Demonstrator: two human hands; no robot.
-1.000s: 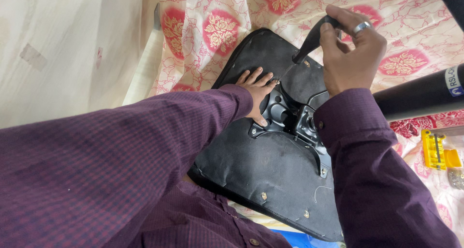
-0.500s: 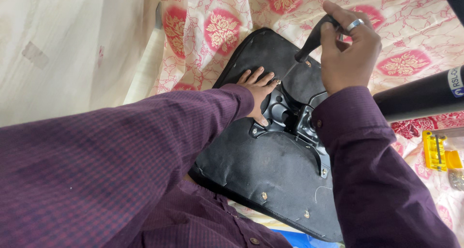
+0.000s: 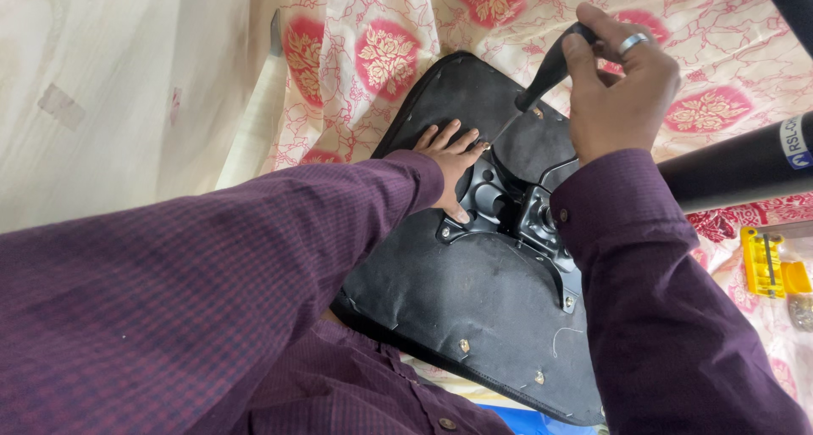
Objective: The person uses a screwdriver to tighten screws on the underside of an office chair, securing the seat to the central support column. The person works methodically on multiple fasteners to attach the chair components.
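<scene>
Head view: left hand [image 3: 453, 160] lies flat, fingers spread, on rigid upturned chair seat [image 3: 440, 291]; right hand [image 3: 622, 88] clenches black screwdriver handle [image 3: 550, 62], its best hold.

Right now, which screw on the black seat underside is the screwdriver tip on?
The brass screw by the left hand fingertips; the screwdriver in the right hand points at it. The others sit along the near edge.

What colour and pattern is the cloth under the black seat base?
The cloth is cream with red floral medallions and thin red vine lines, seen in the head view.
</scene>
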